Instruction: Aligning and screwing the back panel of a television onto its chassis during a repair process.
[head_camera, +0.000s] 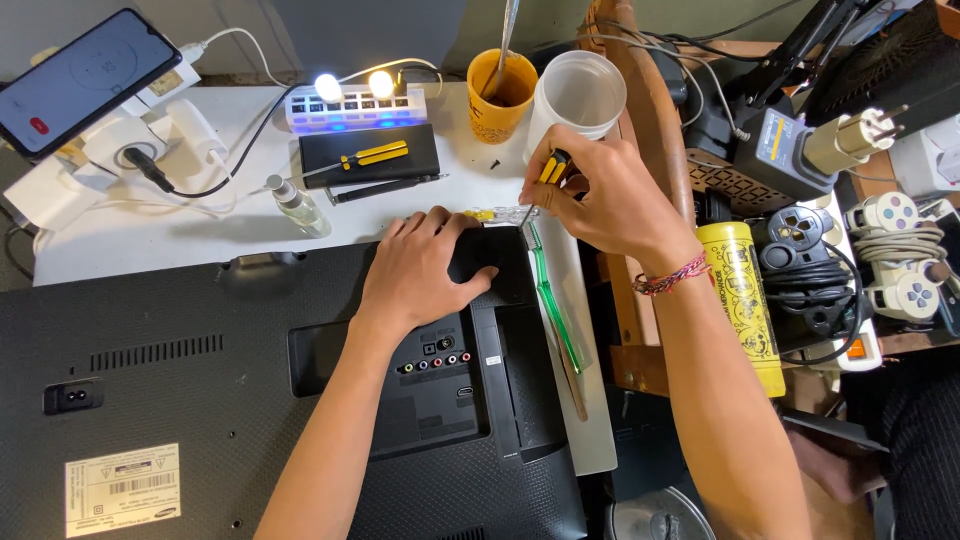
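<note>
Two small bulbs (354, 85) glare white at 12 o'clock, blown out above a brightly, evenly lit white bench (120, 235). Soft shadows fall toward 6 o'clock. Focus is sharp at centre; straight edges bow slightly near the frame's corners.

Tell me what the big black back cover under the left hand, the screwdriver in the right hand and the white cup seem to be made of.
The large black monitor back cover looks like matte moulded plastic: dull, fine-textured, with vent slots. The yellow-and-black-handled screwdriver in the right hand seems to have a glossy plastic handle; its tip is too small to judge. The translucent white cup looks like frosted plastic, since light passes through its wall.
</note>
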